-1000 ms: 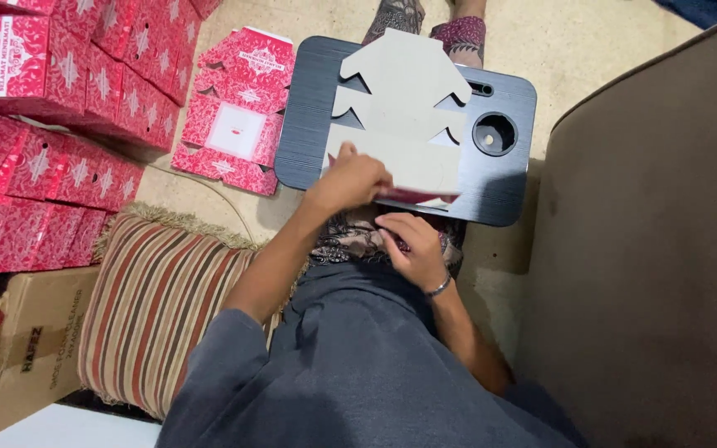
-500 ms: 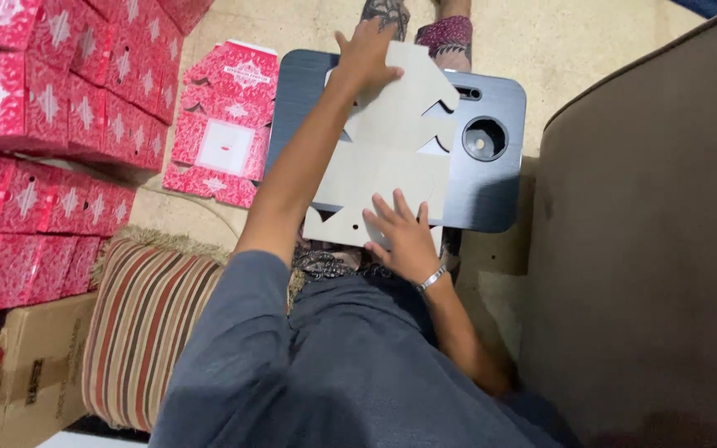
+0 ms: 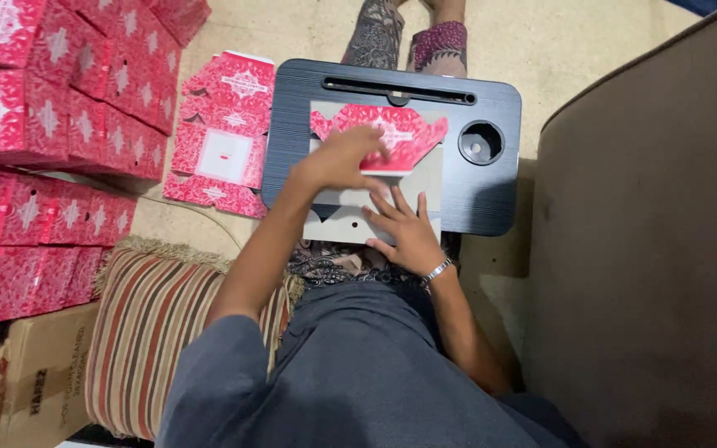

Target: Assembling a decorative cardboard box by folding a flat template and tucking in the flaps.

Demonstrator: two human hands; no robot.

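Your right hand point(image 3: 408, 234) lies flat with fingers spread on the near half of the grey box blank point(image 3: 350, 217), pinning it to the black lap tray point(image 3: 491, 195). Your left hand point(image 3: 343, 158) grips the far flap point(image 3: 396, 137), folding its red side over toward you. Flat red blanks point(image 3: 224, 133) lie on the floor left, beside stacked red boxes point(image 3: 35, 108).

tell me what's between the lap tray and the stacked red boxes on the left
In the head view, a flat unfolded red box blank lies on the floor between the dark lap tray and the stacked red boxes.
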